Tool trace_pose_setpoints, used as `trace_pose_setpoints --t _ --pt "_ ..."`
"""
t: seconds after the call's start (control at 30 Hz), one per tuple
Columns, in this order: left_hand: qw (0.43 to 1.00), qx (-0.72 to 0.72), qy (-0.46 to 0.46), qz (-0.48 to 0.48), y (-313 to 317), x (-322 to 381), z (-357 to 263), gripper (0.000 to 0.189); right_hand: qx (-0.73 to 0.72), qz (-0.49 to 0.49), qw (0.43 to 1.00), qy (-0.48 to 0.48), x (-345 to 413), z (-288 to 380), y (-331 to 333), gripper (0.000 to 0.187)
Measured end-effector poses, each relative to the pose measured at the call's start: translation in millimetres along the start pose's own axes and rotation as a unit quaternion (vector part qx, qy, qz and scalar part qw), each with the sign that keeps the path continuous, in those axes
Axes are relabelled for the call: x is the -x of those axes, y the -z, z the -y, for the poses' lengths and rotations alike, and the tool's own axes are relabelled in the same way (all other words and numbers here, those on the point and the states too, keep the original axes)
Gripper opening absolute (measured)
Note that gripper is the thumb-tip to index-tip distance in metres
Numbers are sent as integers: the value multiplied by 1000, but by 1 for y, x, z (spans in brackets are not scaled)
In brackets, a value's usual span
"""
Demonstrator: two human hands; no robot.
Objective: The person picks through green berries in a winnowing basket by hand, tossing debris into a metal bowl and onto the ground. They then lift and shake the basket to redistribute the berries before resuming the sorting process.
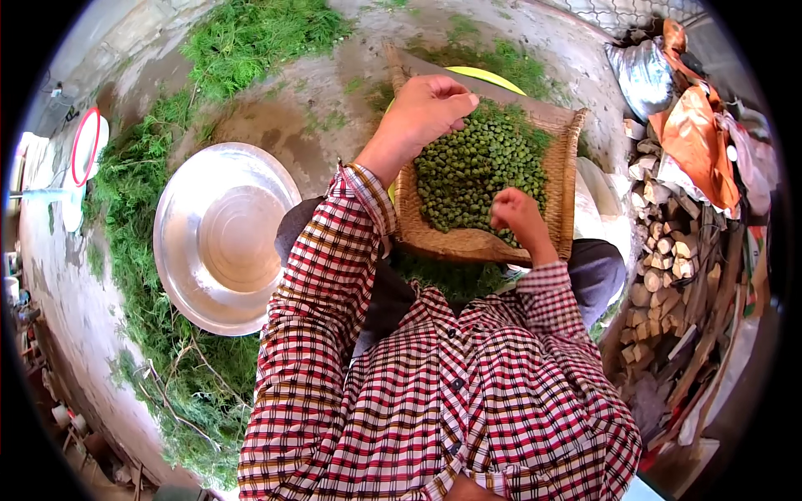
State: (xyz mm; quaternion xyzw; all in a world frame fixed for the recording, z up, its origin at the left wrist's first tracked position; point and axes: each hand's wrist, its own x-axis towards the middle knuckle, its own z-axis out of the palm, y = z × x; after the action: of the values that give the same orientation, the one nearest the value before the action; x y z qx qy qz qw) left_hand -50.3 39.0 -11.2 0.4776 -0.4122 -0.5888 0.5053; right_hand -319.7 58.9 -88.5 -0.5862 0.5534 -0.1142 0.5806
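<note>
A woven winnowing basket (565,181) with a wooden front lip rests in front of me between my knees. Small round green cones or berries (467,188) are heaped in it, with bits of feathery green foliage (501,119) at the far side. My left hand (432,108) is raised over the basket's far left part, thumb and fingers drawn together; whether a small piece sits between them is not visible. Low over the near right part of the heap is my right hand (519,216), its fingers curled and slightly blurred. What its fingertips hold cannot be seen.
To the left stands a wide metal basin (241,235). Cut evergreen branches (207,363) lie along that side, and another green pile (263,44) lies beyond. A yellow rim (485,78) shows behind the basket. Stacked firewood (667,250) and an orange sack (698,144) are at right.
</note>
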Motion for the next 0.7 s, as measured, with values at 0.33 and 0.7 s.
trace_pose_setpoints --t 0.33,0.7 --pt "999 -27 18 1 -5 1 2 24 260 -86 960 56 -5 -39 23 47" --pt "1000 -20 5 17 -5 4 1 23 319 -83 941 -80 -37 -30 -9 63"
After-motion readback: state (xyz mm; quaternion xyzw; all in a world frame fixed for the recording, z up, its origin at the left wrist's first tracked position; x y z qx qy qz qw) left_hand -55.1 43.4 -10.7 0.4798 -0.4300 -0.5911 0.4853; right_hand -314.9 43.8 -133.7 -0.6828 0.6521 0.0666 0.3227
